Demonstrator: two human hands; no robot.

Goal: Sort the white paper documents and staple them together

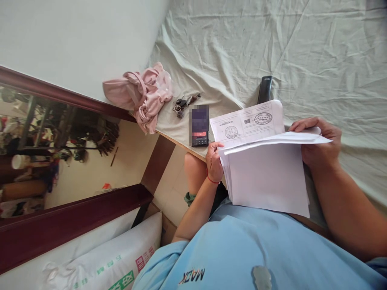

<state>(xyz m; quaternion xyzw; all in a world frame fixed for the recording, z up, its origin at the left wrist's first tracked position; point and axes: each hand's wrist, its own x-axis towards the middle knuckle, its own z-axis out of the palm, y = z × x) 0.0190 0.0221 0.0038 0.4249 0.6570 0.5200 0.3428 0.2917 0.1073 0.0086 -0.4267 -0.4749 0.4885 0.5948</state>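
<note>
A stack of white paper sheets rests against my lap, its top sheets folded back. On the far part a printed sheet shows, bearing two oval or round stamps and a small dark code. My left hand, with a red cord at the wrist, grips the stack's left edge between thumb and fingers. At the right edge my right hand is closed round the upper sheets, which curl over near its fingers. A phone with a lit screen lies just left of the papers.
Keys lie beyond the phone, beside a crumpled pink cloth bag. A black oblong case sits behind the papers on the wrinkled pale sheet. To the left are a dark-red-framed mirror and a white printed sack.
</note>
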